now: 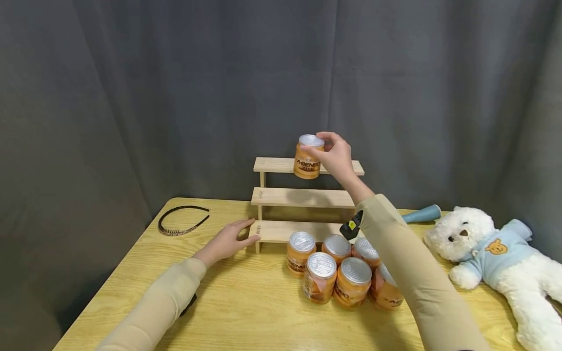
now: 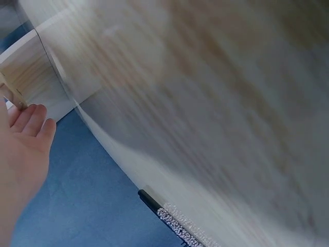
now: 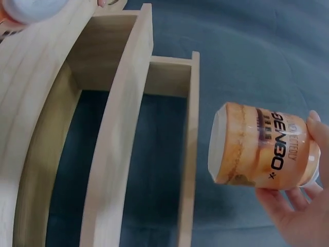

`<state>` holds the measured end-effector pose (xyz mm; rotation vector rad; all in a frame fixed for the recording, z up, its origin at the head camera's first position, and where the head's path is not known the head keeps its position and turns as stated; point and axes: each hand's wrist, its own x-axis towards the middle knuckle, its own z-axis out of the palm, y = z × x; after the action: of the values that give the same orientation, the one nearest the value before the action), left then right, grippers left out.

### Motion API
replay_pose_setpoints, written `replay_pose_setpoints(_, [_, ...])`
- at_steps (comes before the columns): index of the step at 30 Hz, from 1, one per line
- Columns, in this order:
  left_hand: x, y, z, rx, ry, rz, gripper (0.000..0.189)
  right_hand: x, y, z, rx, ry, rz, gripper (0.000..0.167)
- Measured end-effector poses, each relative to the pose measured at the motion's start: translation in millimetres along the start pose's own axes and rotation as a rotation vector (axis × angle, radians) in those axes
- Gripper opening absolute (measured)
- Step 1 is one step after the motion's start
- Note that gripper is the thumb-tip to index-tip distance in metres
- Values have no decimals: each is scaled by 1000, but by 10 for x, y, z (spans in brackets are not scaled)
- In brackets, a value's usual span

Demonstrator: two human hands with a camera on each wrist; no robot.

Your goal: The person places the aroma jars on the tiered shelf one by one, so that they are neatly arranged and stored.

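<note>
In the head view my right hand (image 1: 338,156) holds an orange can (image 1: 306,163) with a silvery lid, thumb and fingers round its upper part. The can is upright and overlaps the top board of a three-step wooden rack (image 1: 303,196). Seen from the right wrist, the lettered can (image 3: 262,146) is beside the rack's boards (image 3: 118,128), with fingertips at its lid end. My left hand (image 1: 226,241) grips the left end of the lowest board (image 1: 281,230), thumb at its front edge and fingers behind. In the left wrist view the fingers (image 2: 36,121) meet the wood.
Several more orange cans (image 1: 319,278) stand grouped before the rack's right half. A black headband (image 1: 163,226) lies at the table's left. On the right are a white teddy bear (image 1: 505,258) in a blue shirt and a blue tapered object (image 1: 423,214). A grey curtain (image 1: 210,97) hangs behind.
</note>
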<state>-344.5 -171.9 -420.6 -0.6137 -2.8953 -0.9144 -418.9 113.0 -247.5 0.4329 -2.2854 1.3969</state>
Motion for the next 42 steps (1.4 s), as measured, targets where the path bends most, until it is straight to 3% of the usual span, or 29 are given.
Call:
replay_pose_setpoints(7, [-30,16,22,-8,-9,-23,77,35,28,207,46,42,-20,63])
replay_pose_setpoints(15, [-61,63,-9,-4,-9,-8,77,54,55,314,141,71,8,65])
replay_pose_setpoints(23, [-60,62,-32,2,-2,-5,77,98,39,422,137,73,-12,64])
replay_pose_setpoints(33, [-76,45,-25,7,6,7,77,4,123,341,80,-107,74,96])
replay_pose_setpoints(42, [-73,59,-29,-3,-5,4,78,-70,217,310,3,-160,143,67])
